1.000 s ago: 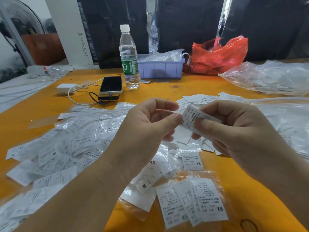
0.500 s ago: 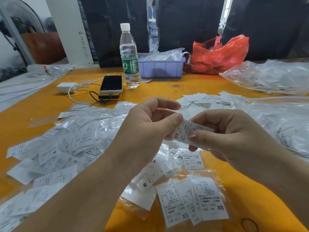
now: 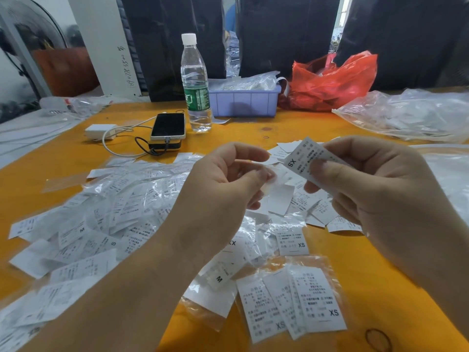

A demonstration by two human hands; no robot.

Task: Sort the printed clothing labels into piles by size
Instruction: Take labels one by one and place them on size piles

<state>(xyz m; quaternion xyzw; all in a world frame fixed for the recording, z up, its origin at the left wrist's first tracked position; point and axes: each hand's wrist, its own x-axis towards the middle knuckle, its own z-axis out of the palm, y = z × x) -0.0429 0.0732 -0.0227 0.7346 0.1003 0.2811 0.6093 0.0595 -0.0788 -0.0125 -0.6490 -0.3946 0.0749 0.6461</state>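
Note:
My right hand (image 3: 375, 196) pinches one white printed label (image 3: 302, 161) marked XS, held upside down above the orange table (image 3: 368, 262). My left hand (image 3: 228, 184) is a little to the left of it, thumb pressed to curled fingers on what looks like a thin clear plastic sleeve (image 3: 271, 177). Below lies a clear bag of XS labels (image 3: 312, 301), with a single XS label (image 3: 291, 240) behind it. A big heap of bagged mixed labels (image 3: 114, 212) spreads to the left. Loose labels (image 3: 281, 199) lie under my hands.
At the back stand a water bottle (image 3: 195, 82), a purple bin (image 3: 243, 100) and a red plastic bag (image 3: 332, 80). A phone (image 3: 168, 125) on a power bank with a white charger (image 3: 99, 129) lies back left. Clear plastic bags (image 3: 406, 115) fill the right side.
Both hands pinched the label before. Now my left hand has come off it and drawn left, and my right hand has lifted the label up and to the right.

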